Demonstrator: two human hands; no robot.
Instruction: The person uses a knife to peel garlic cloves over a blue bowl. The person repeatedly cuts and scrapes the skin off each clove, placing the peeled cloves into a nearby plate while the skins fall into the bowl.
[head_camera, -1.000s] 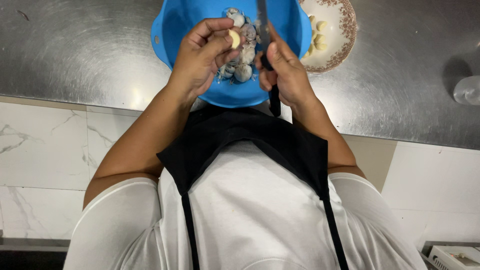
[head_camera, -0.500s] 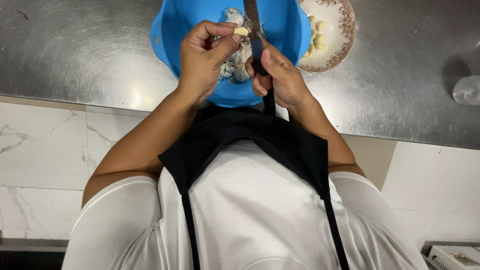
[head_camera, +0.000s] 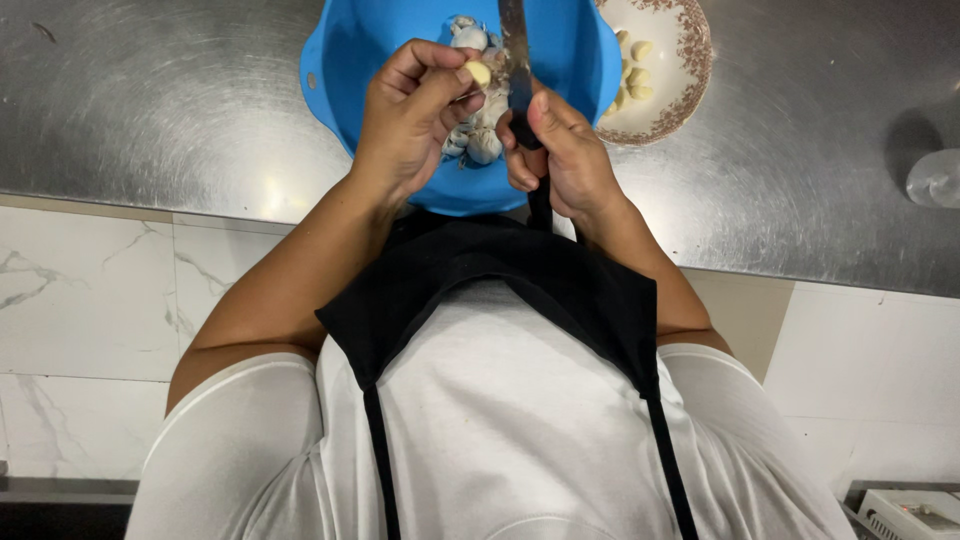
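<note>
Garlic clove (head_camera: 478, 73) pinched in left hand (head_camera: 408, 120) grip.

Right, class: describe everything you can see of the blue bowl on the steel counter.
The blue bowl looks like smooth plastic, round, with a lip tab on its left rim pierced by a small hole. It sits upright on the steel counter, close beside a patterned dish on its right; whether they touch is unclear. Inside lie papery garlic pieces. The left hand and right hand hover over it; its top edge is cropped.
</note>
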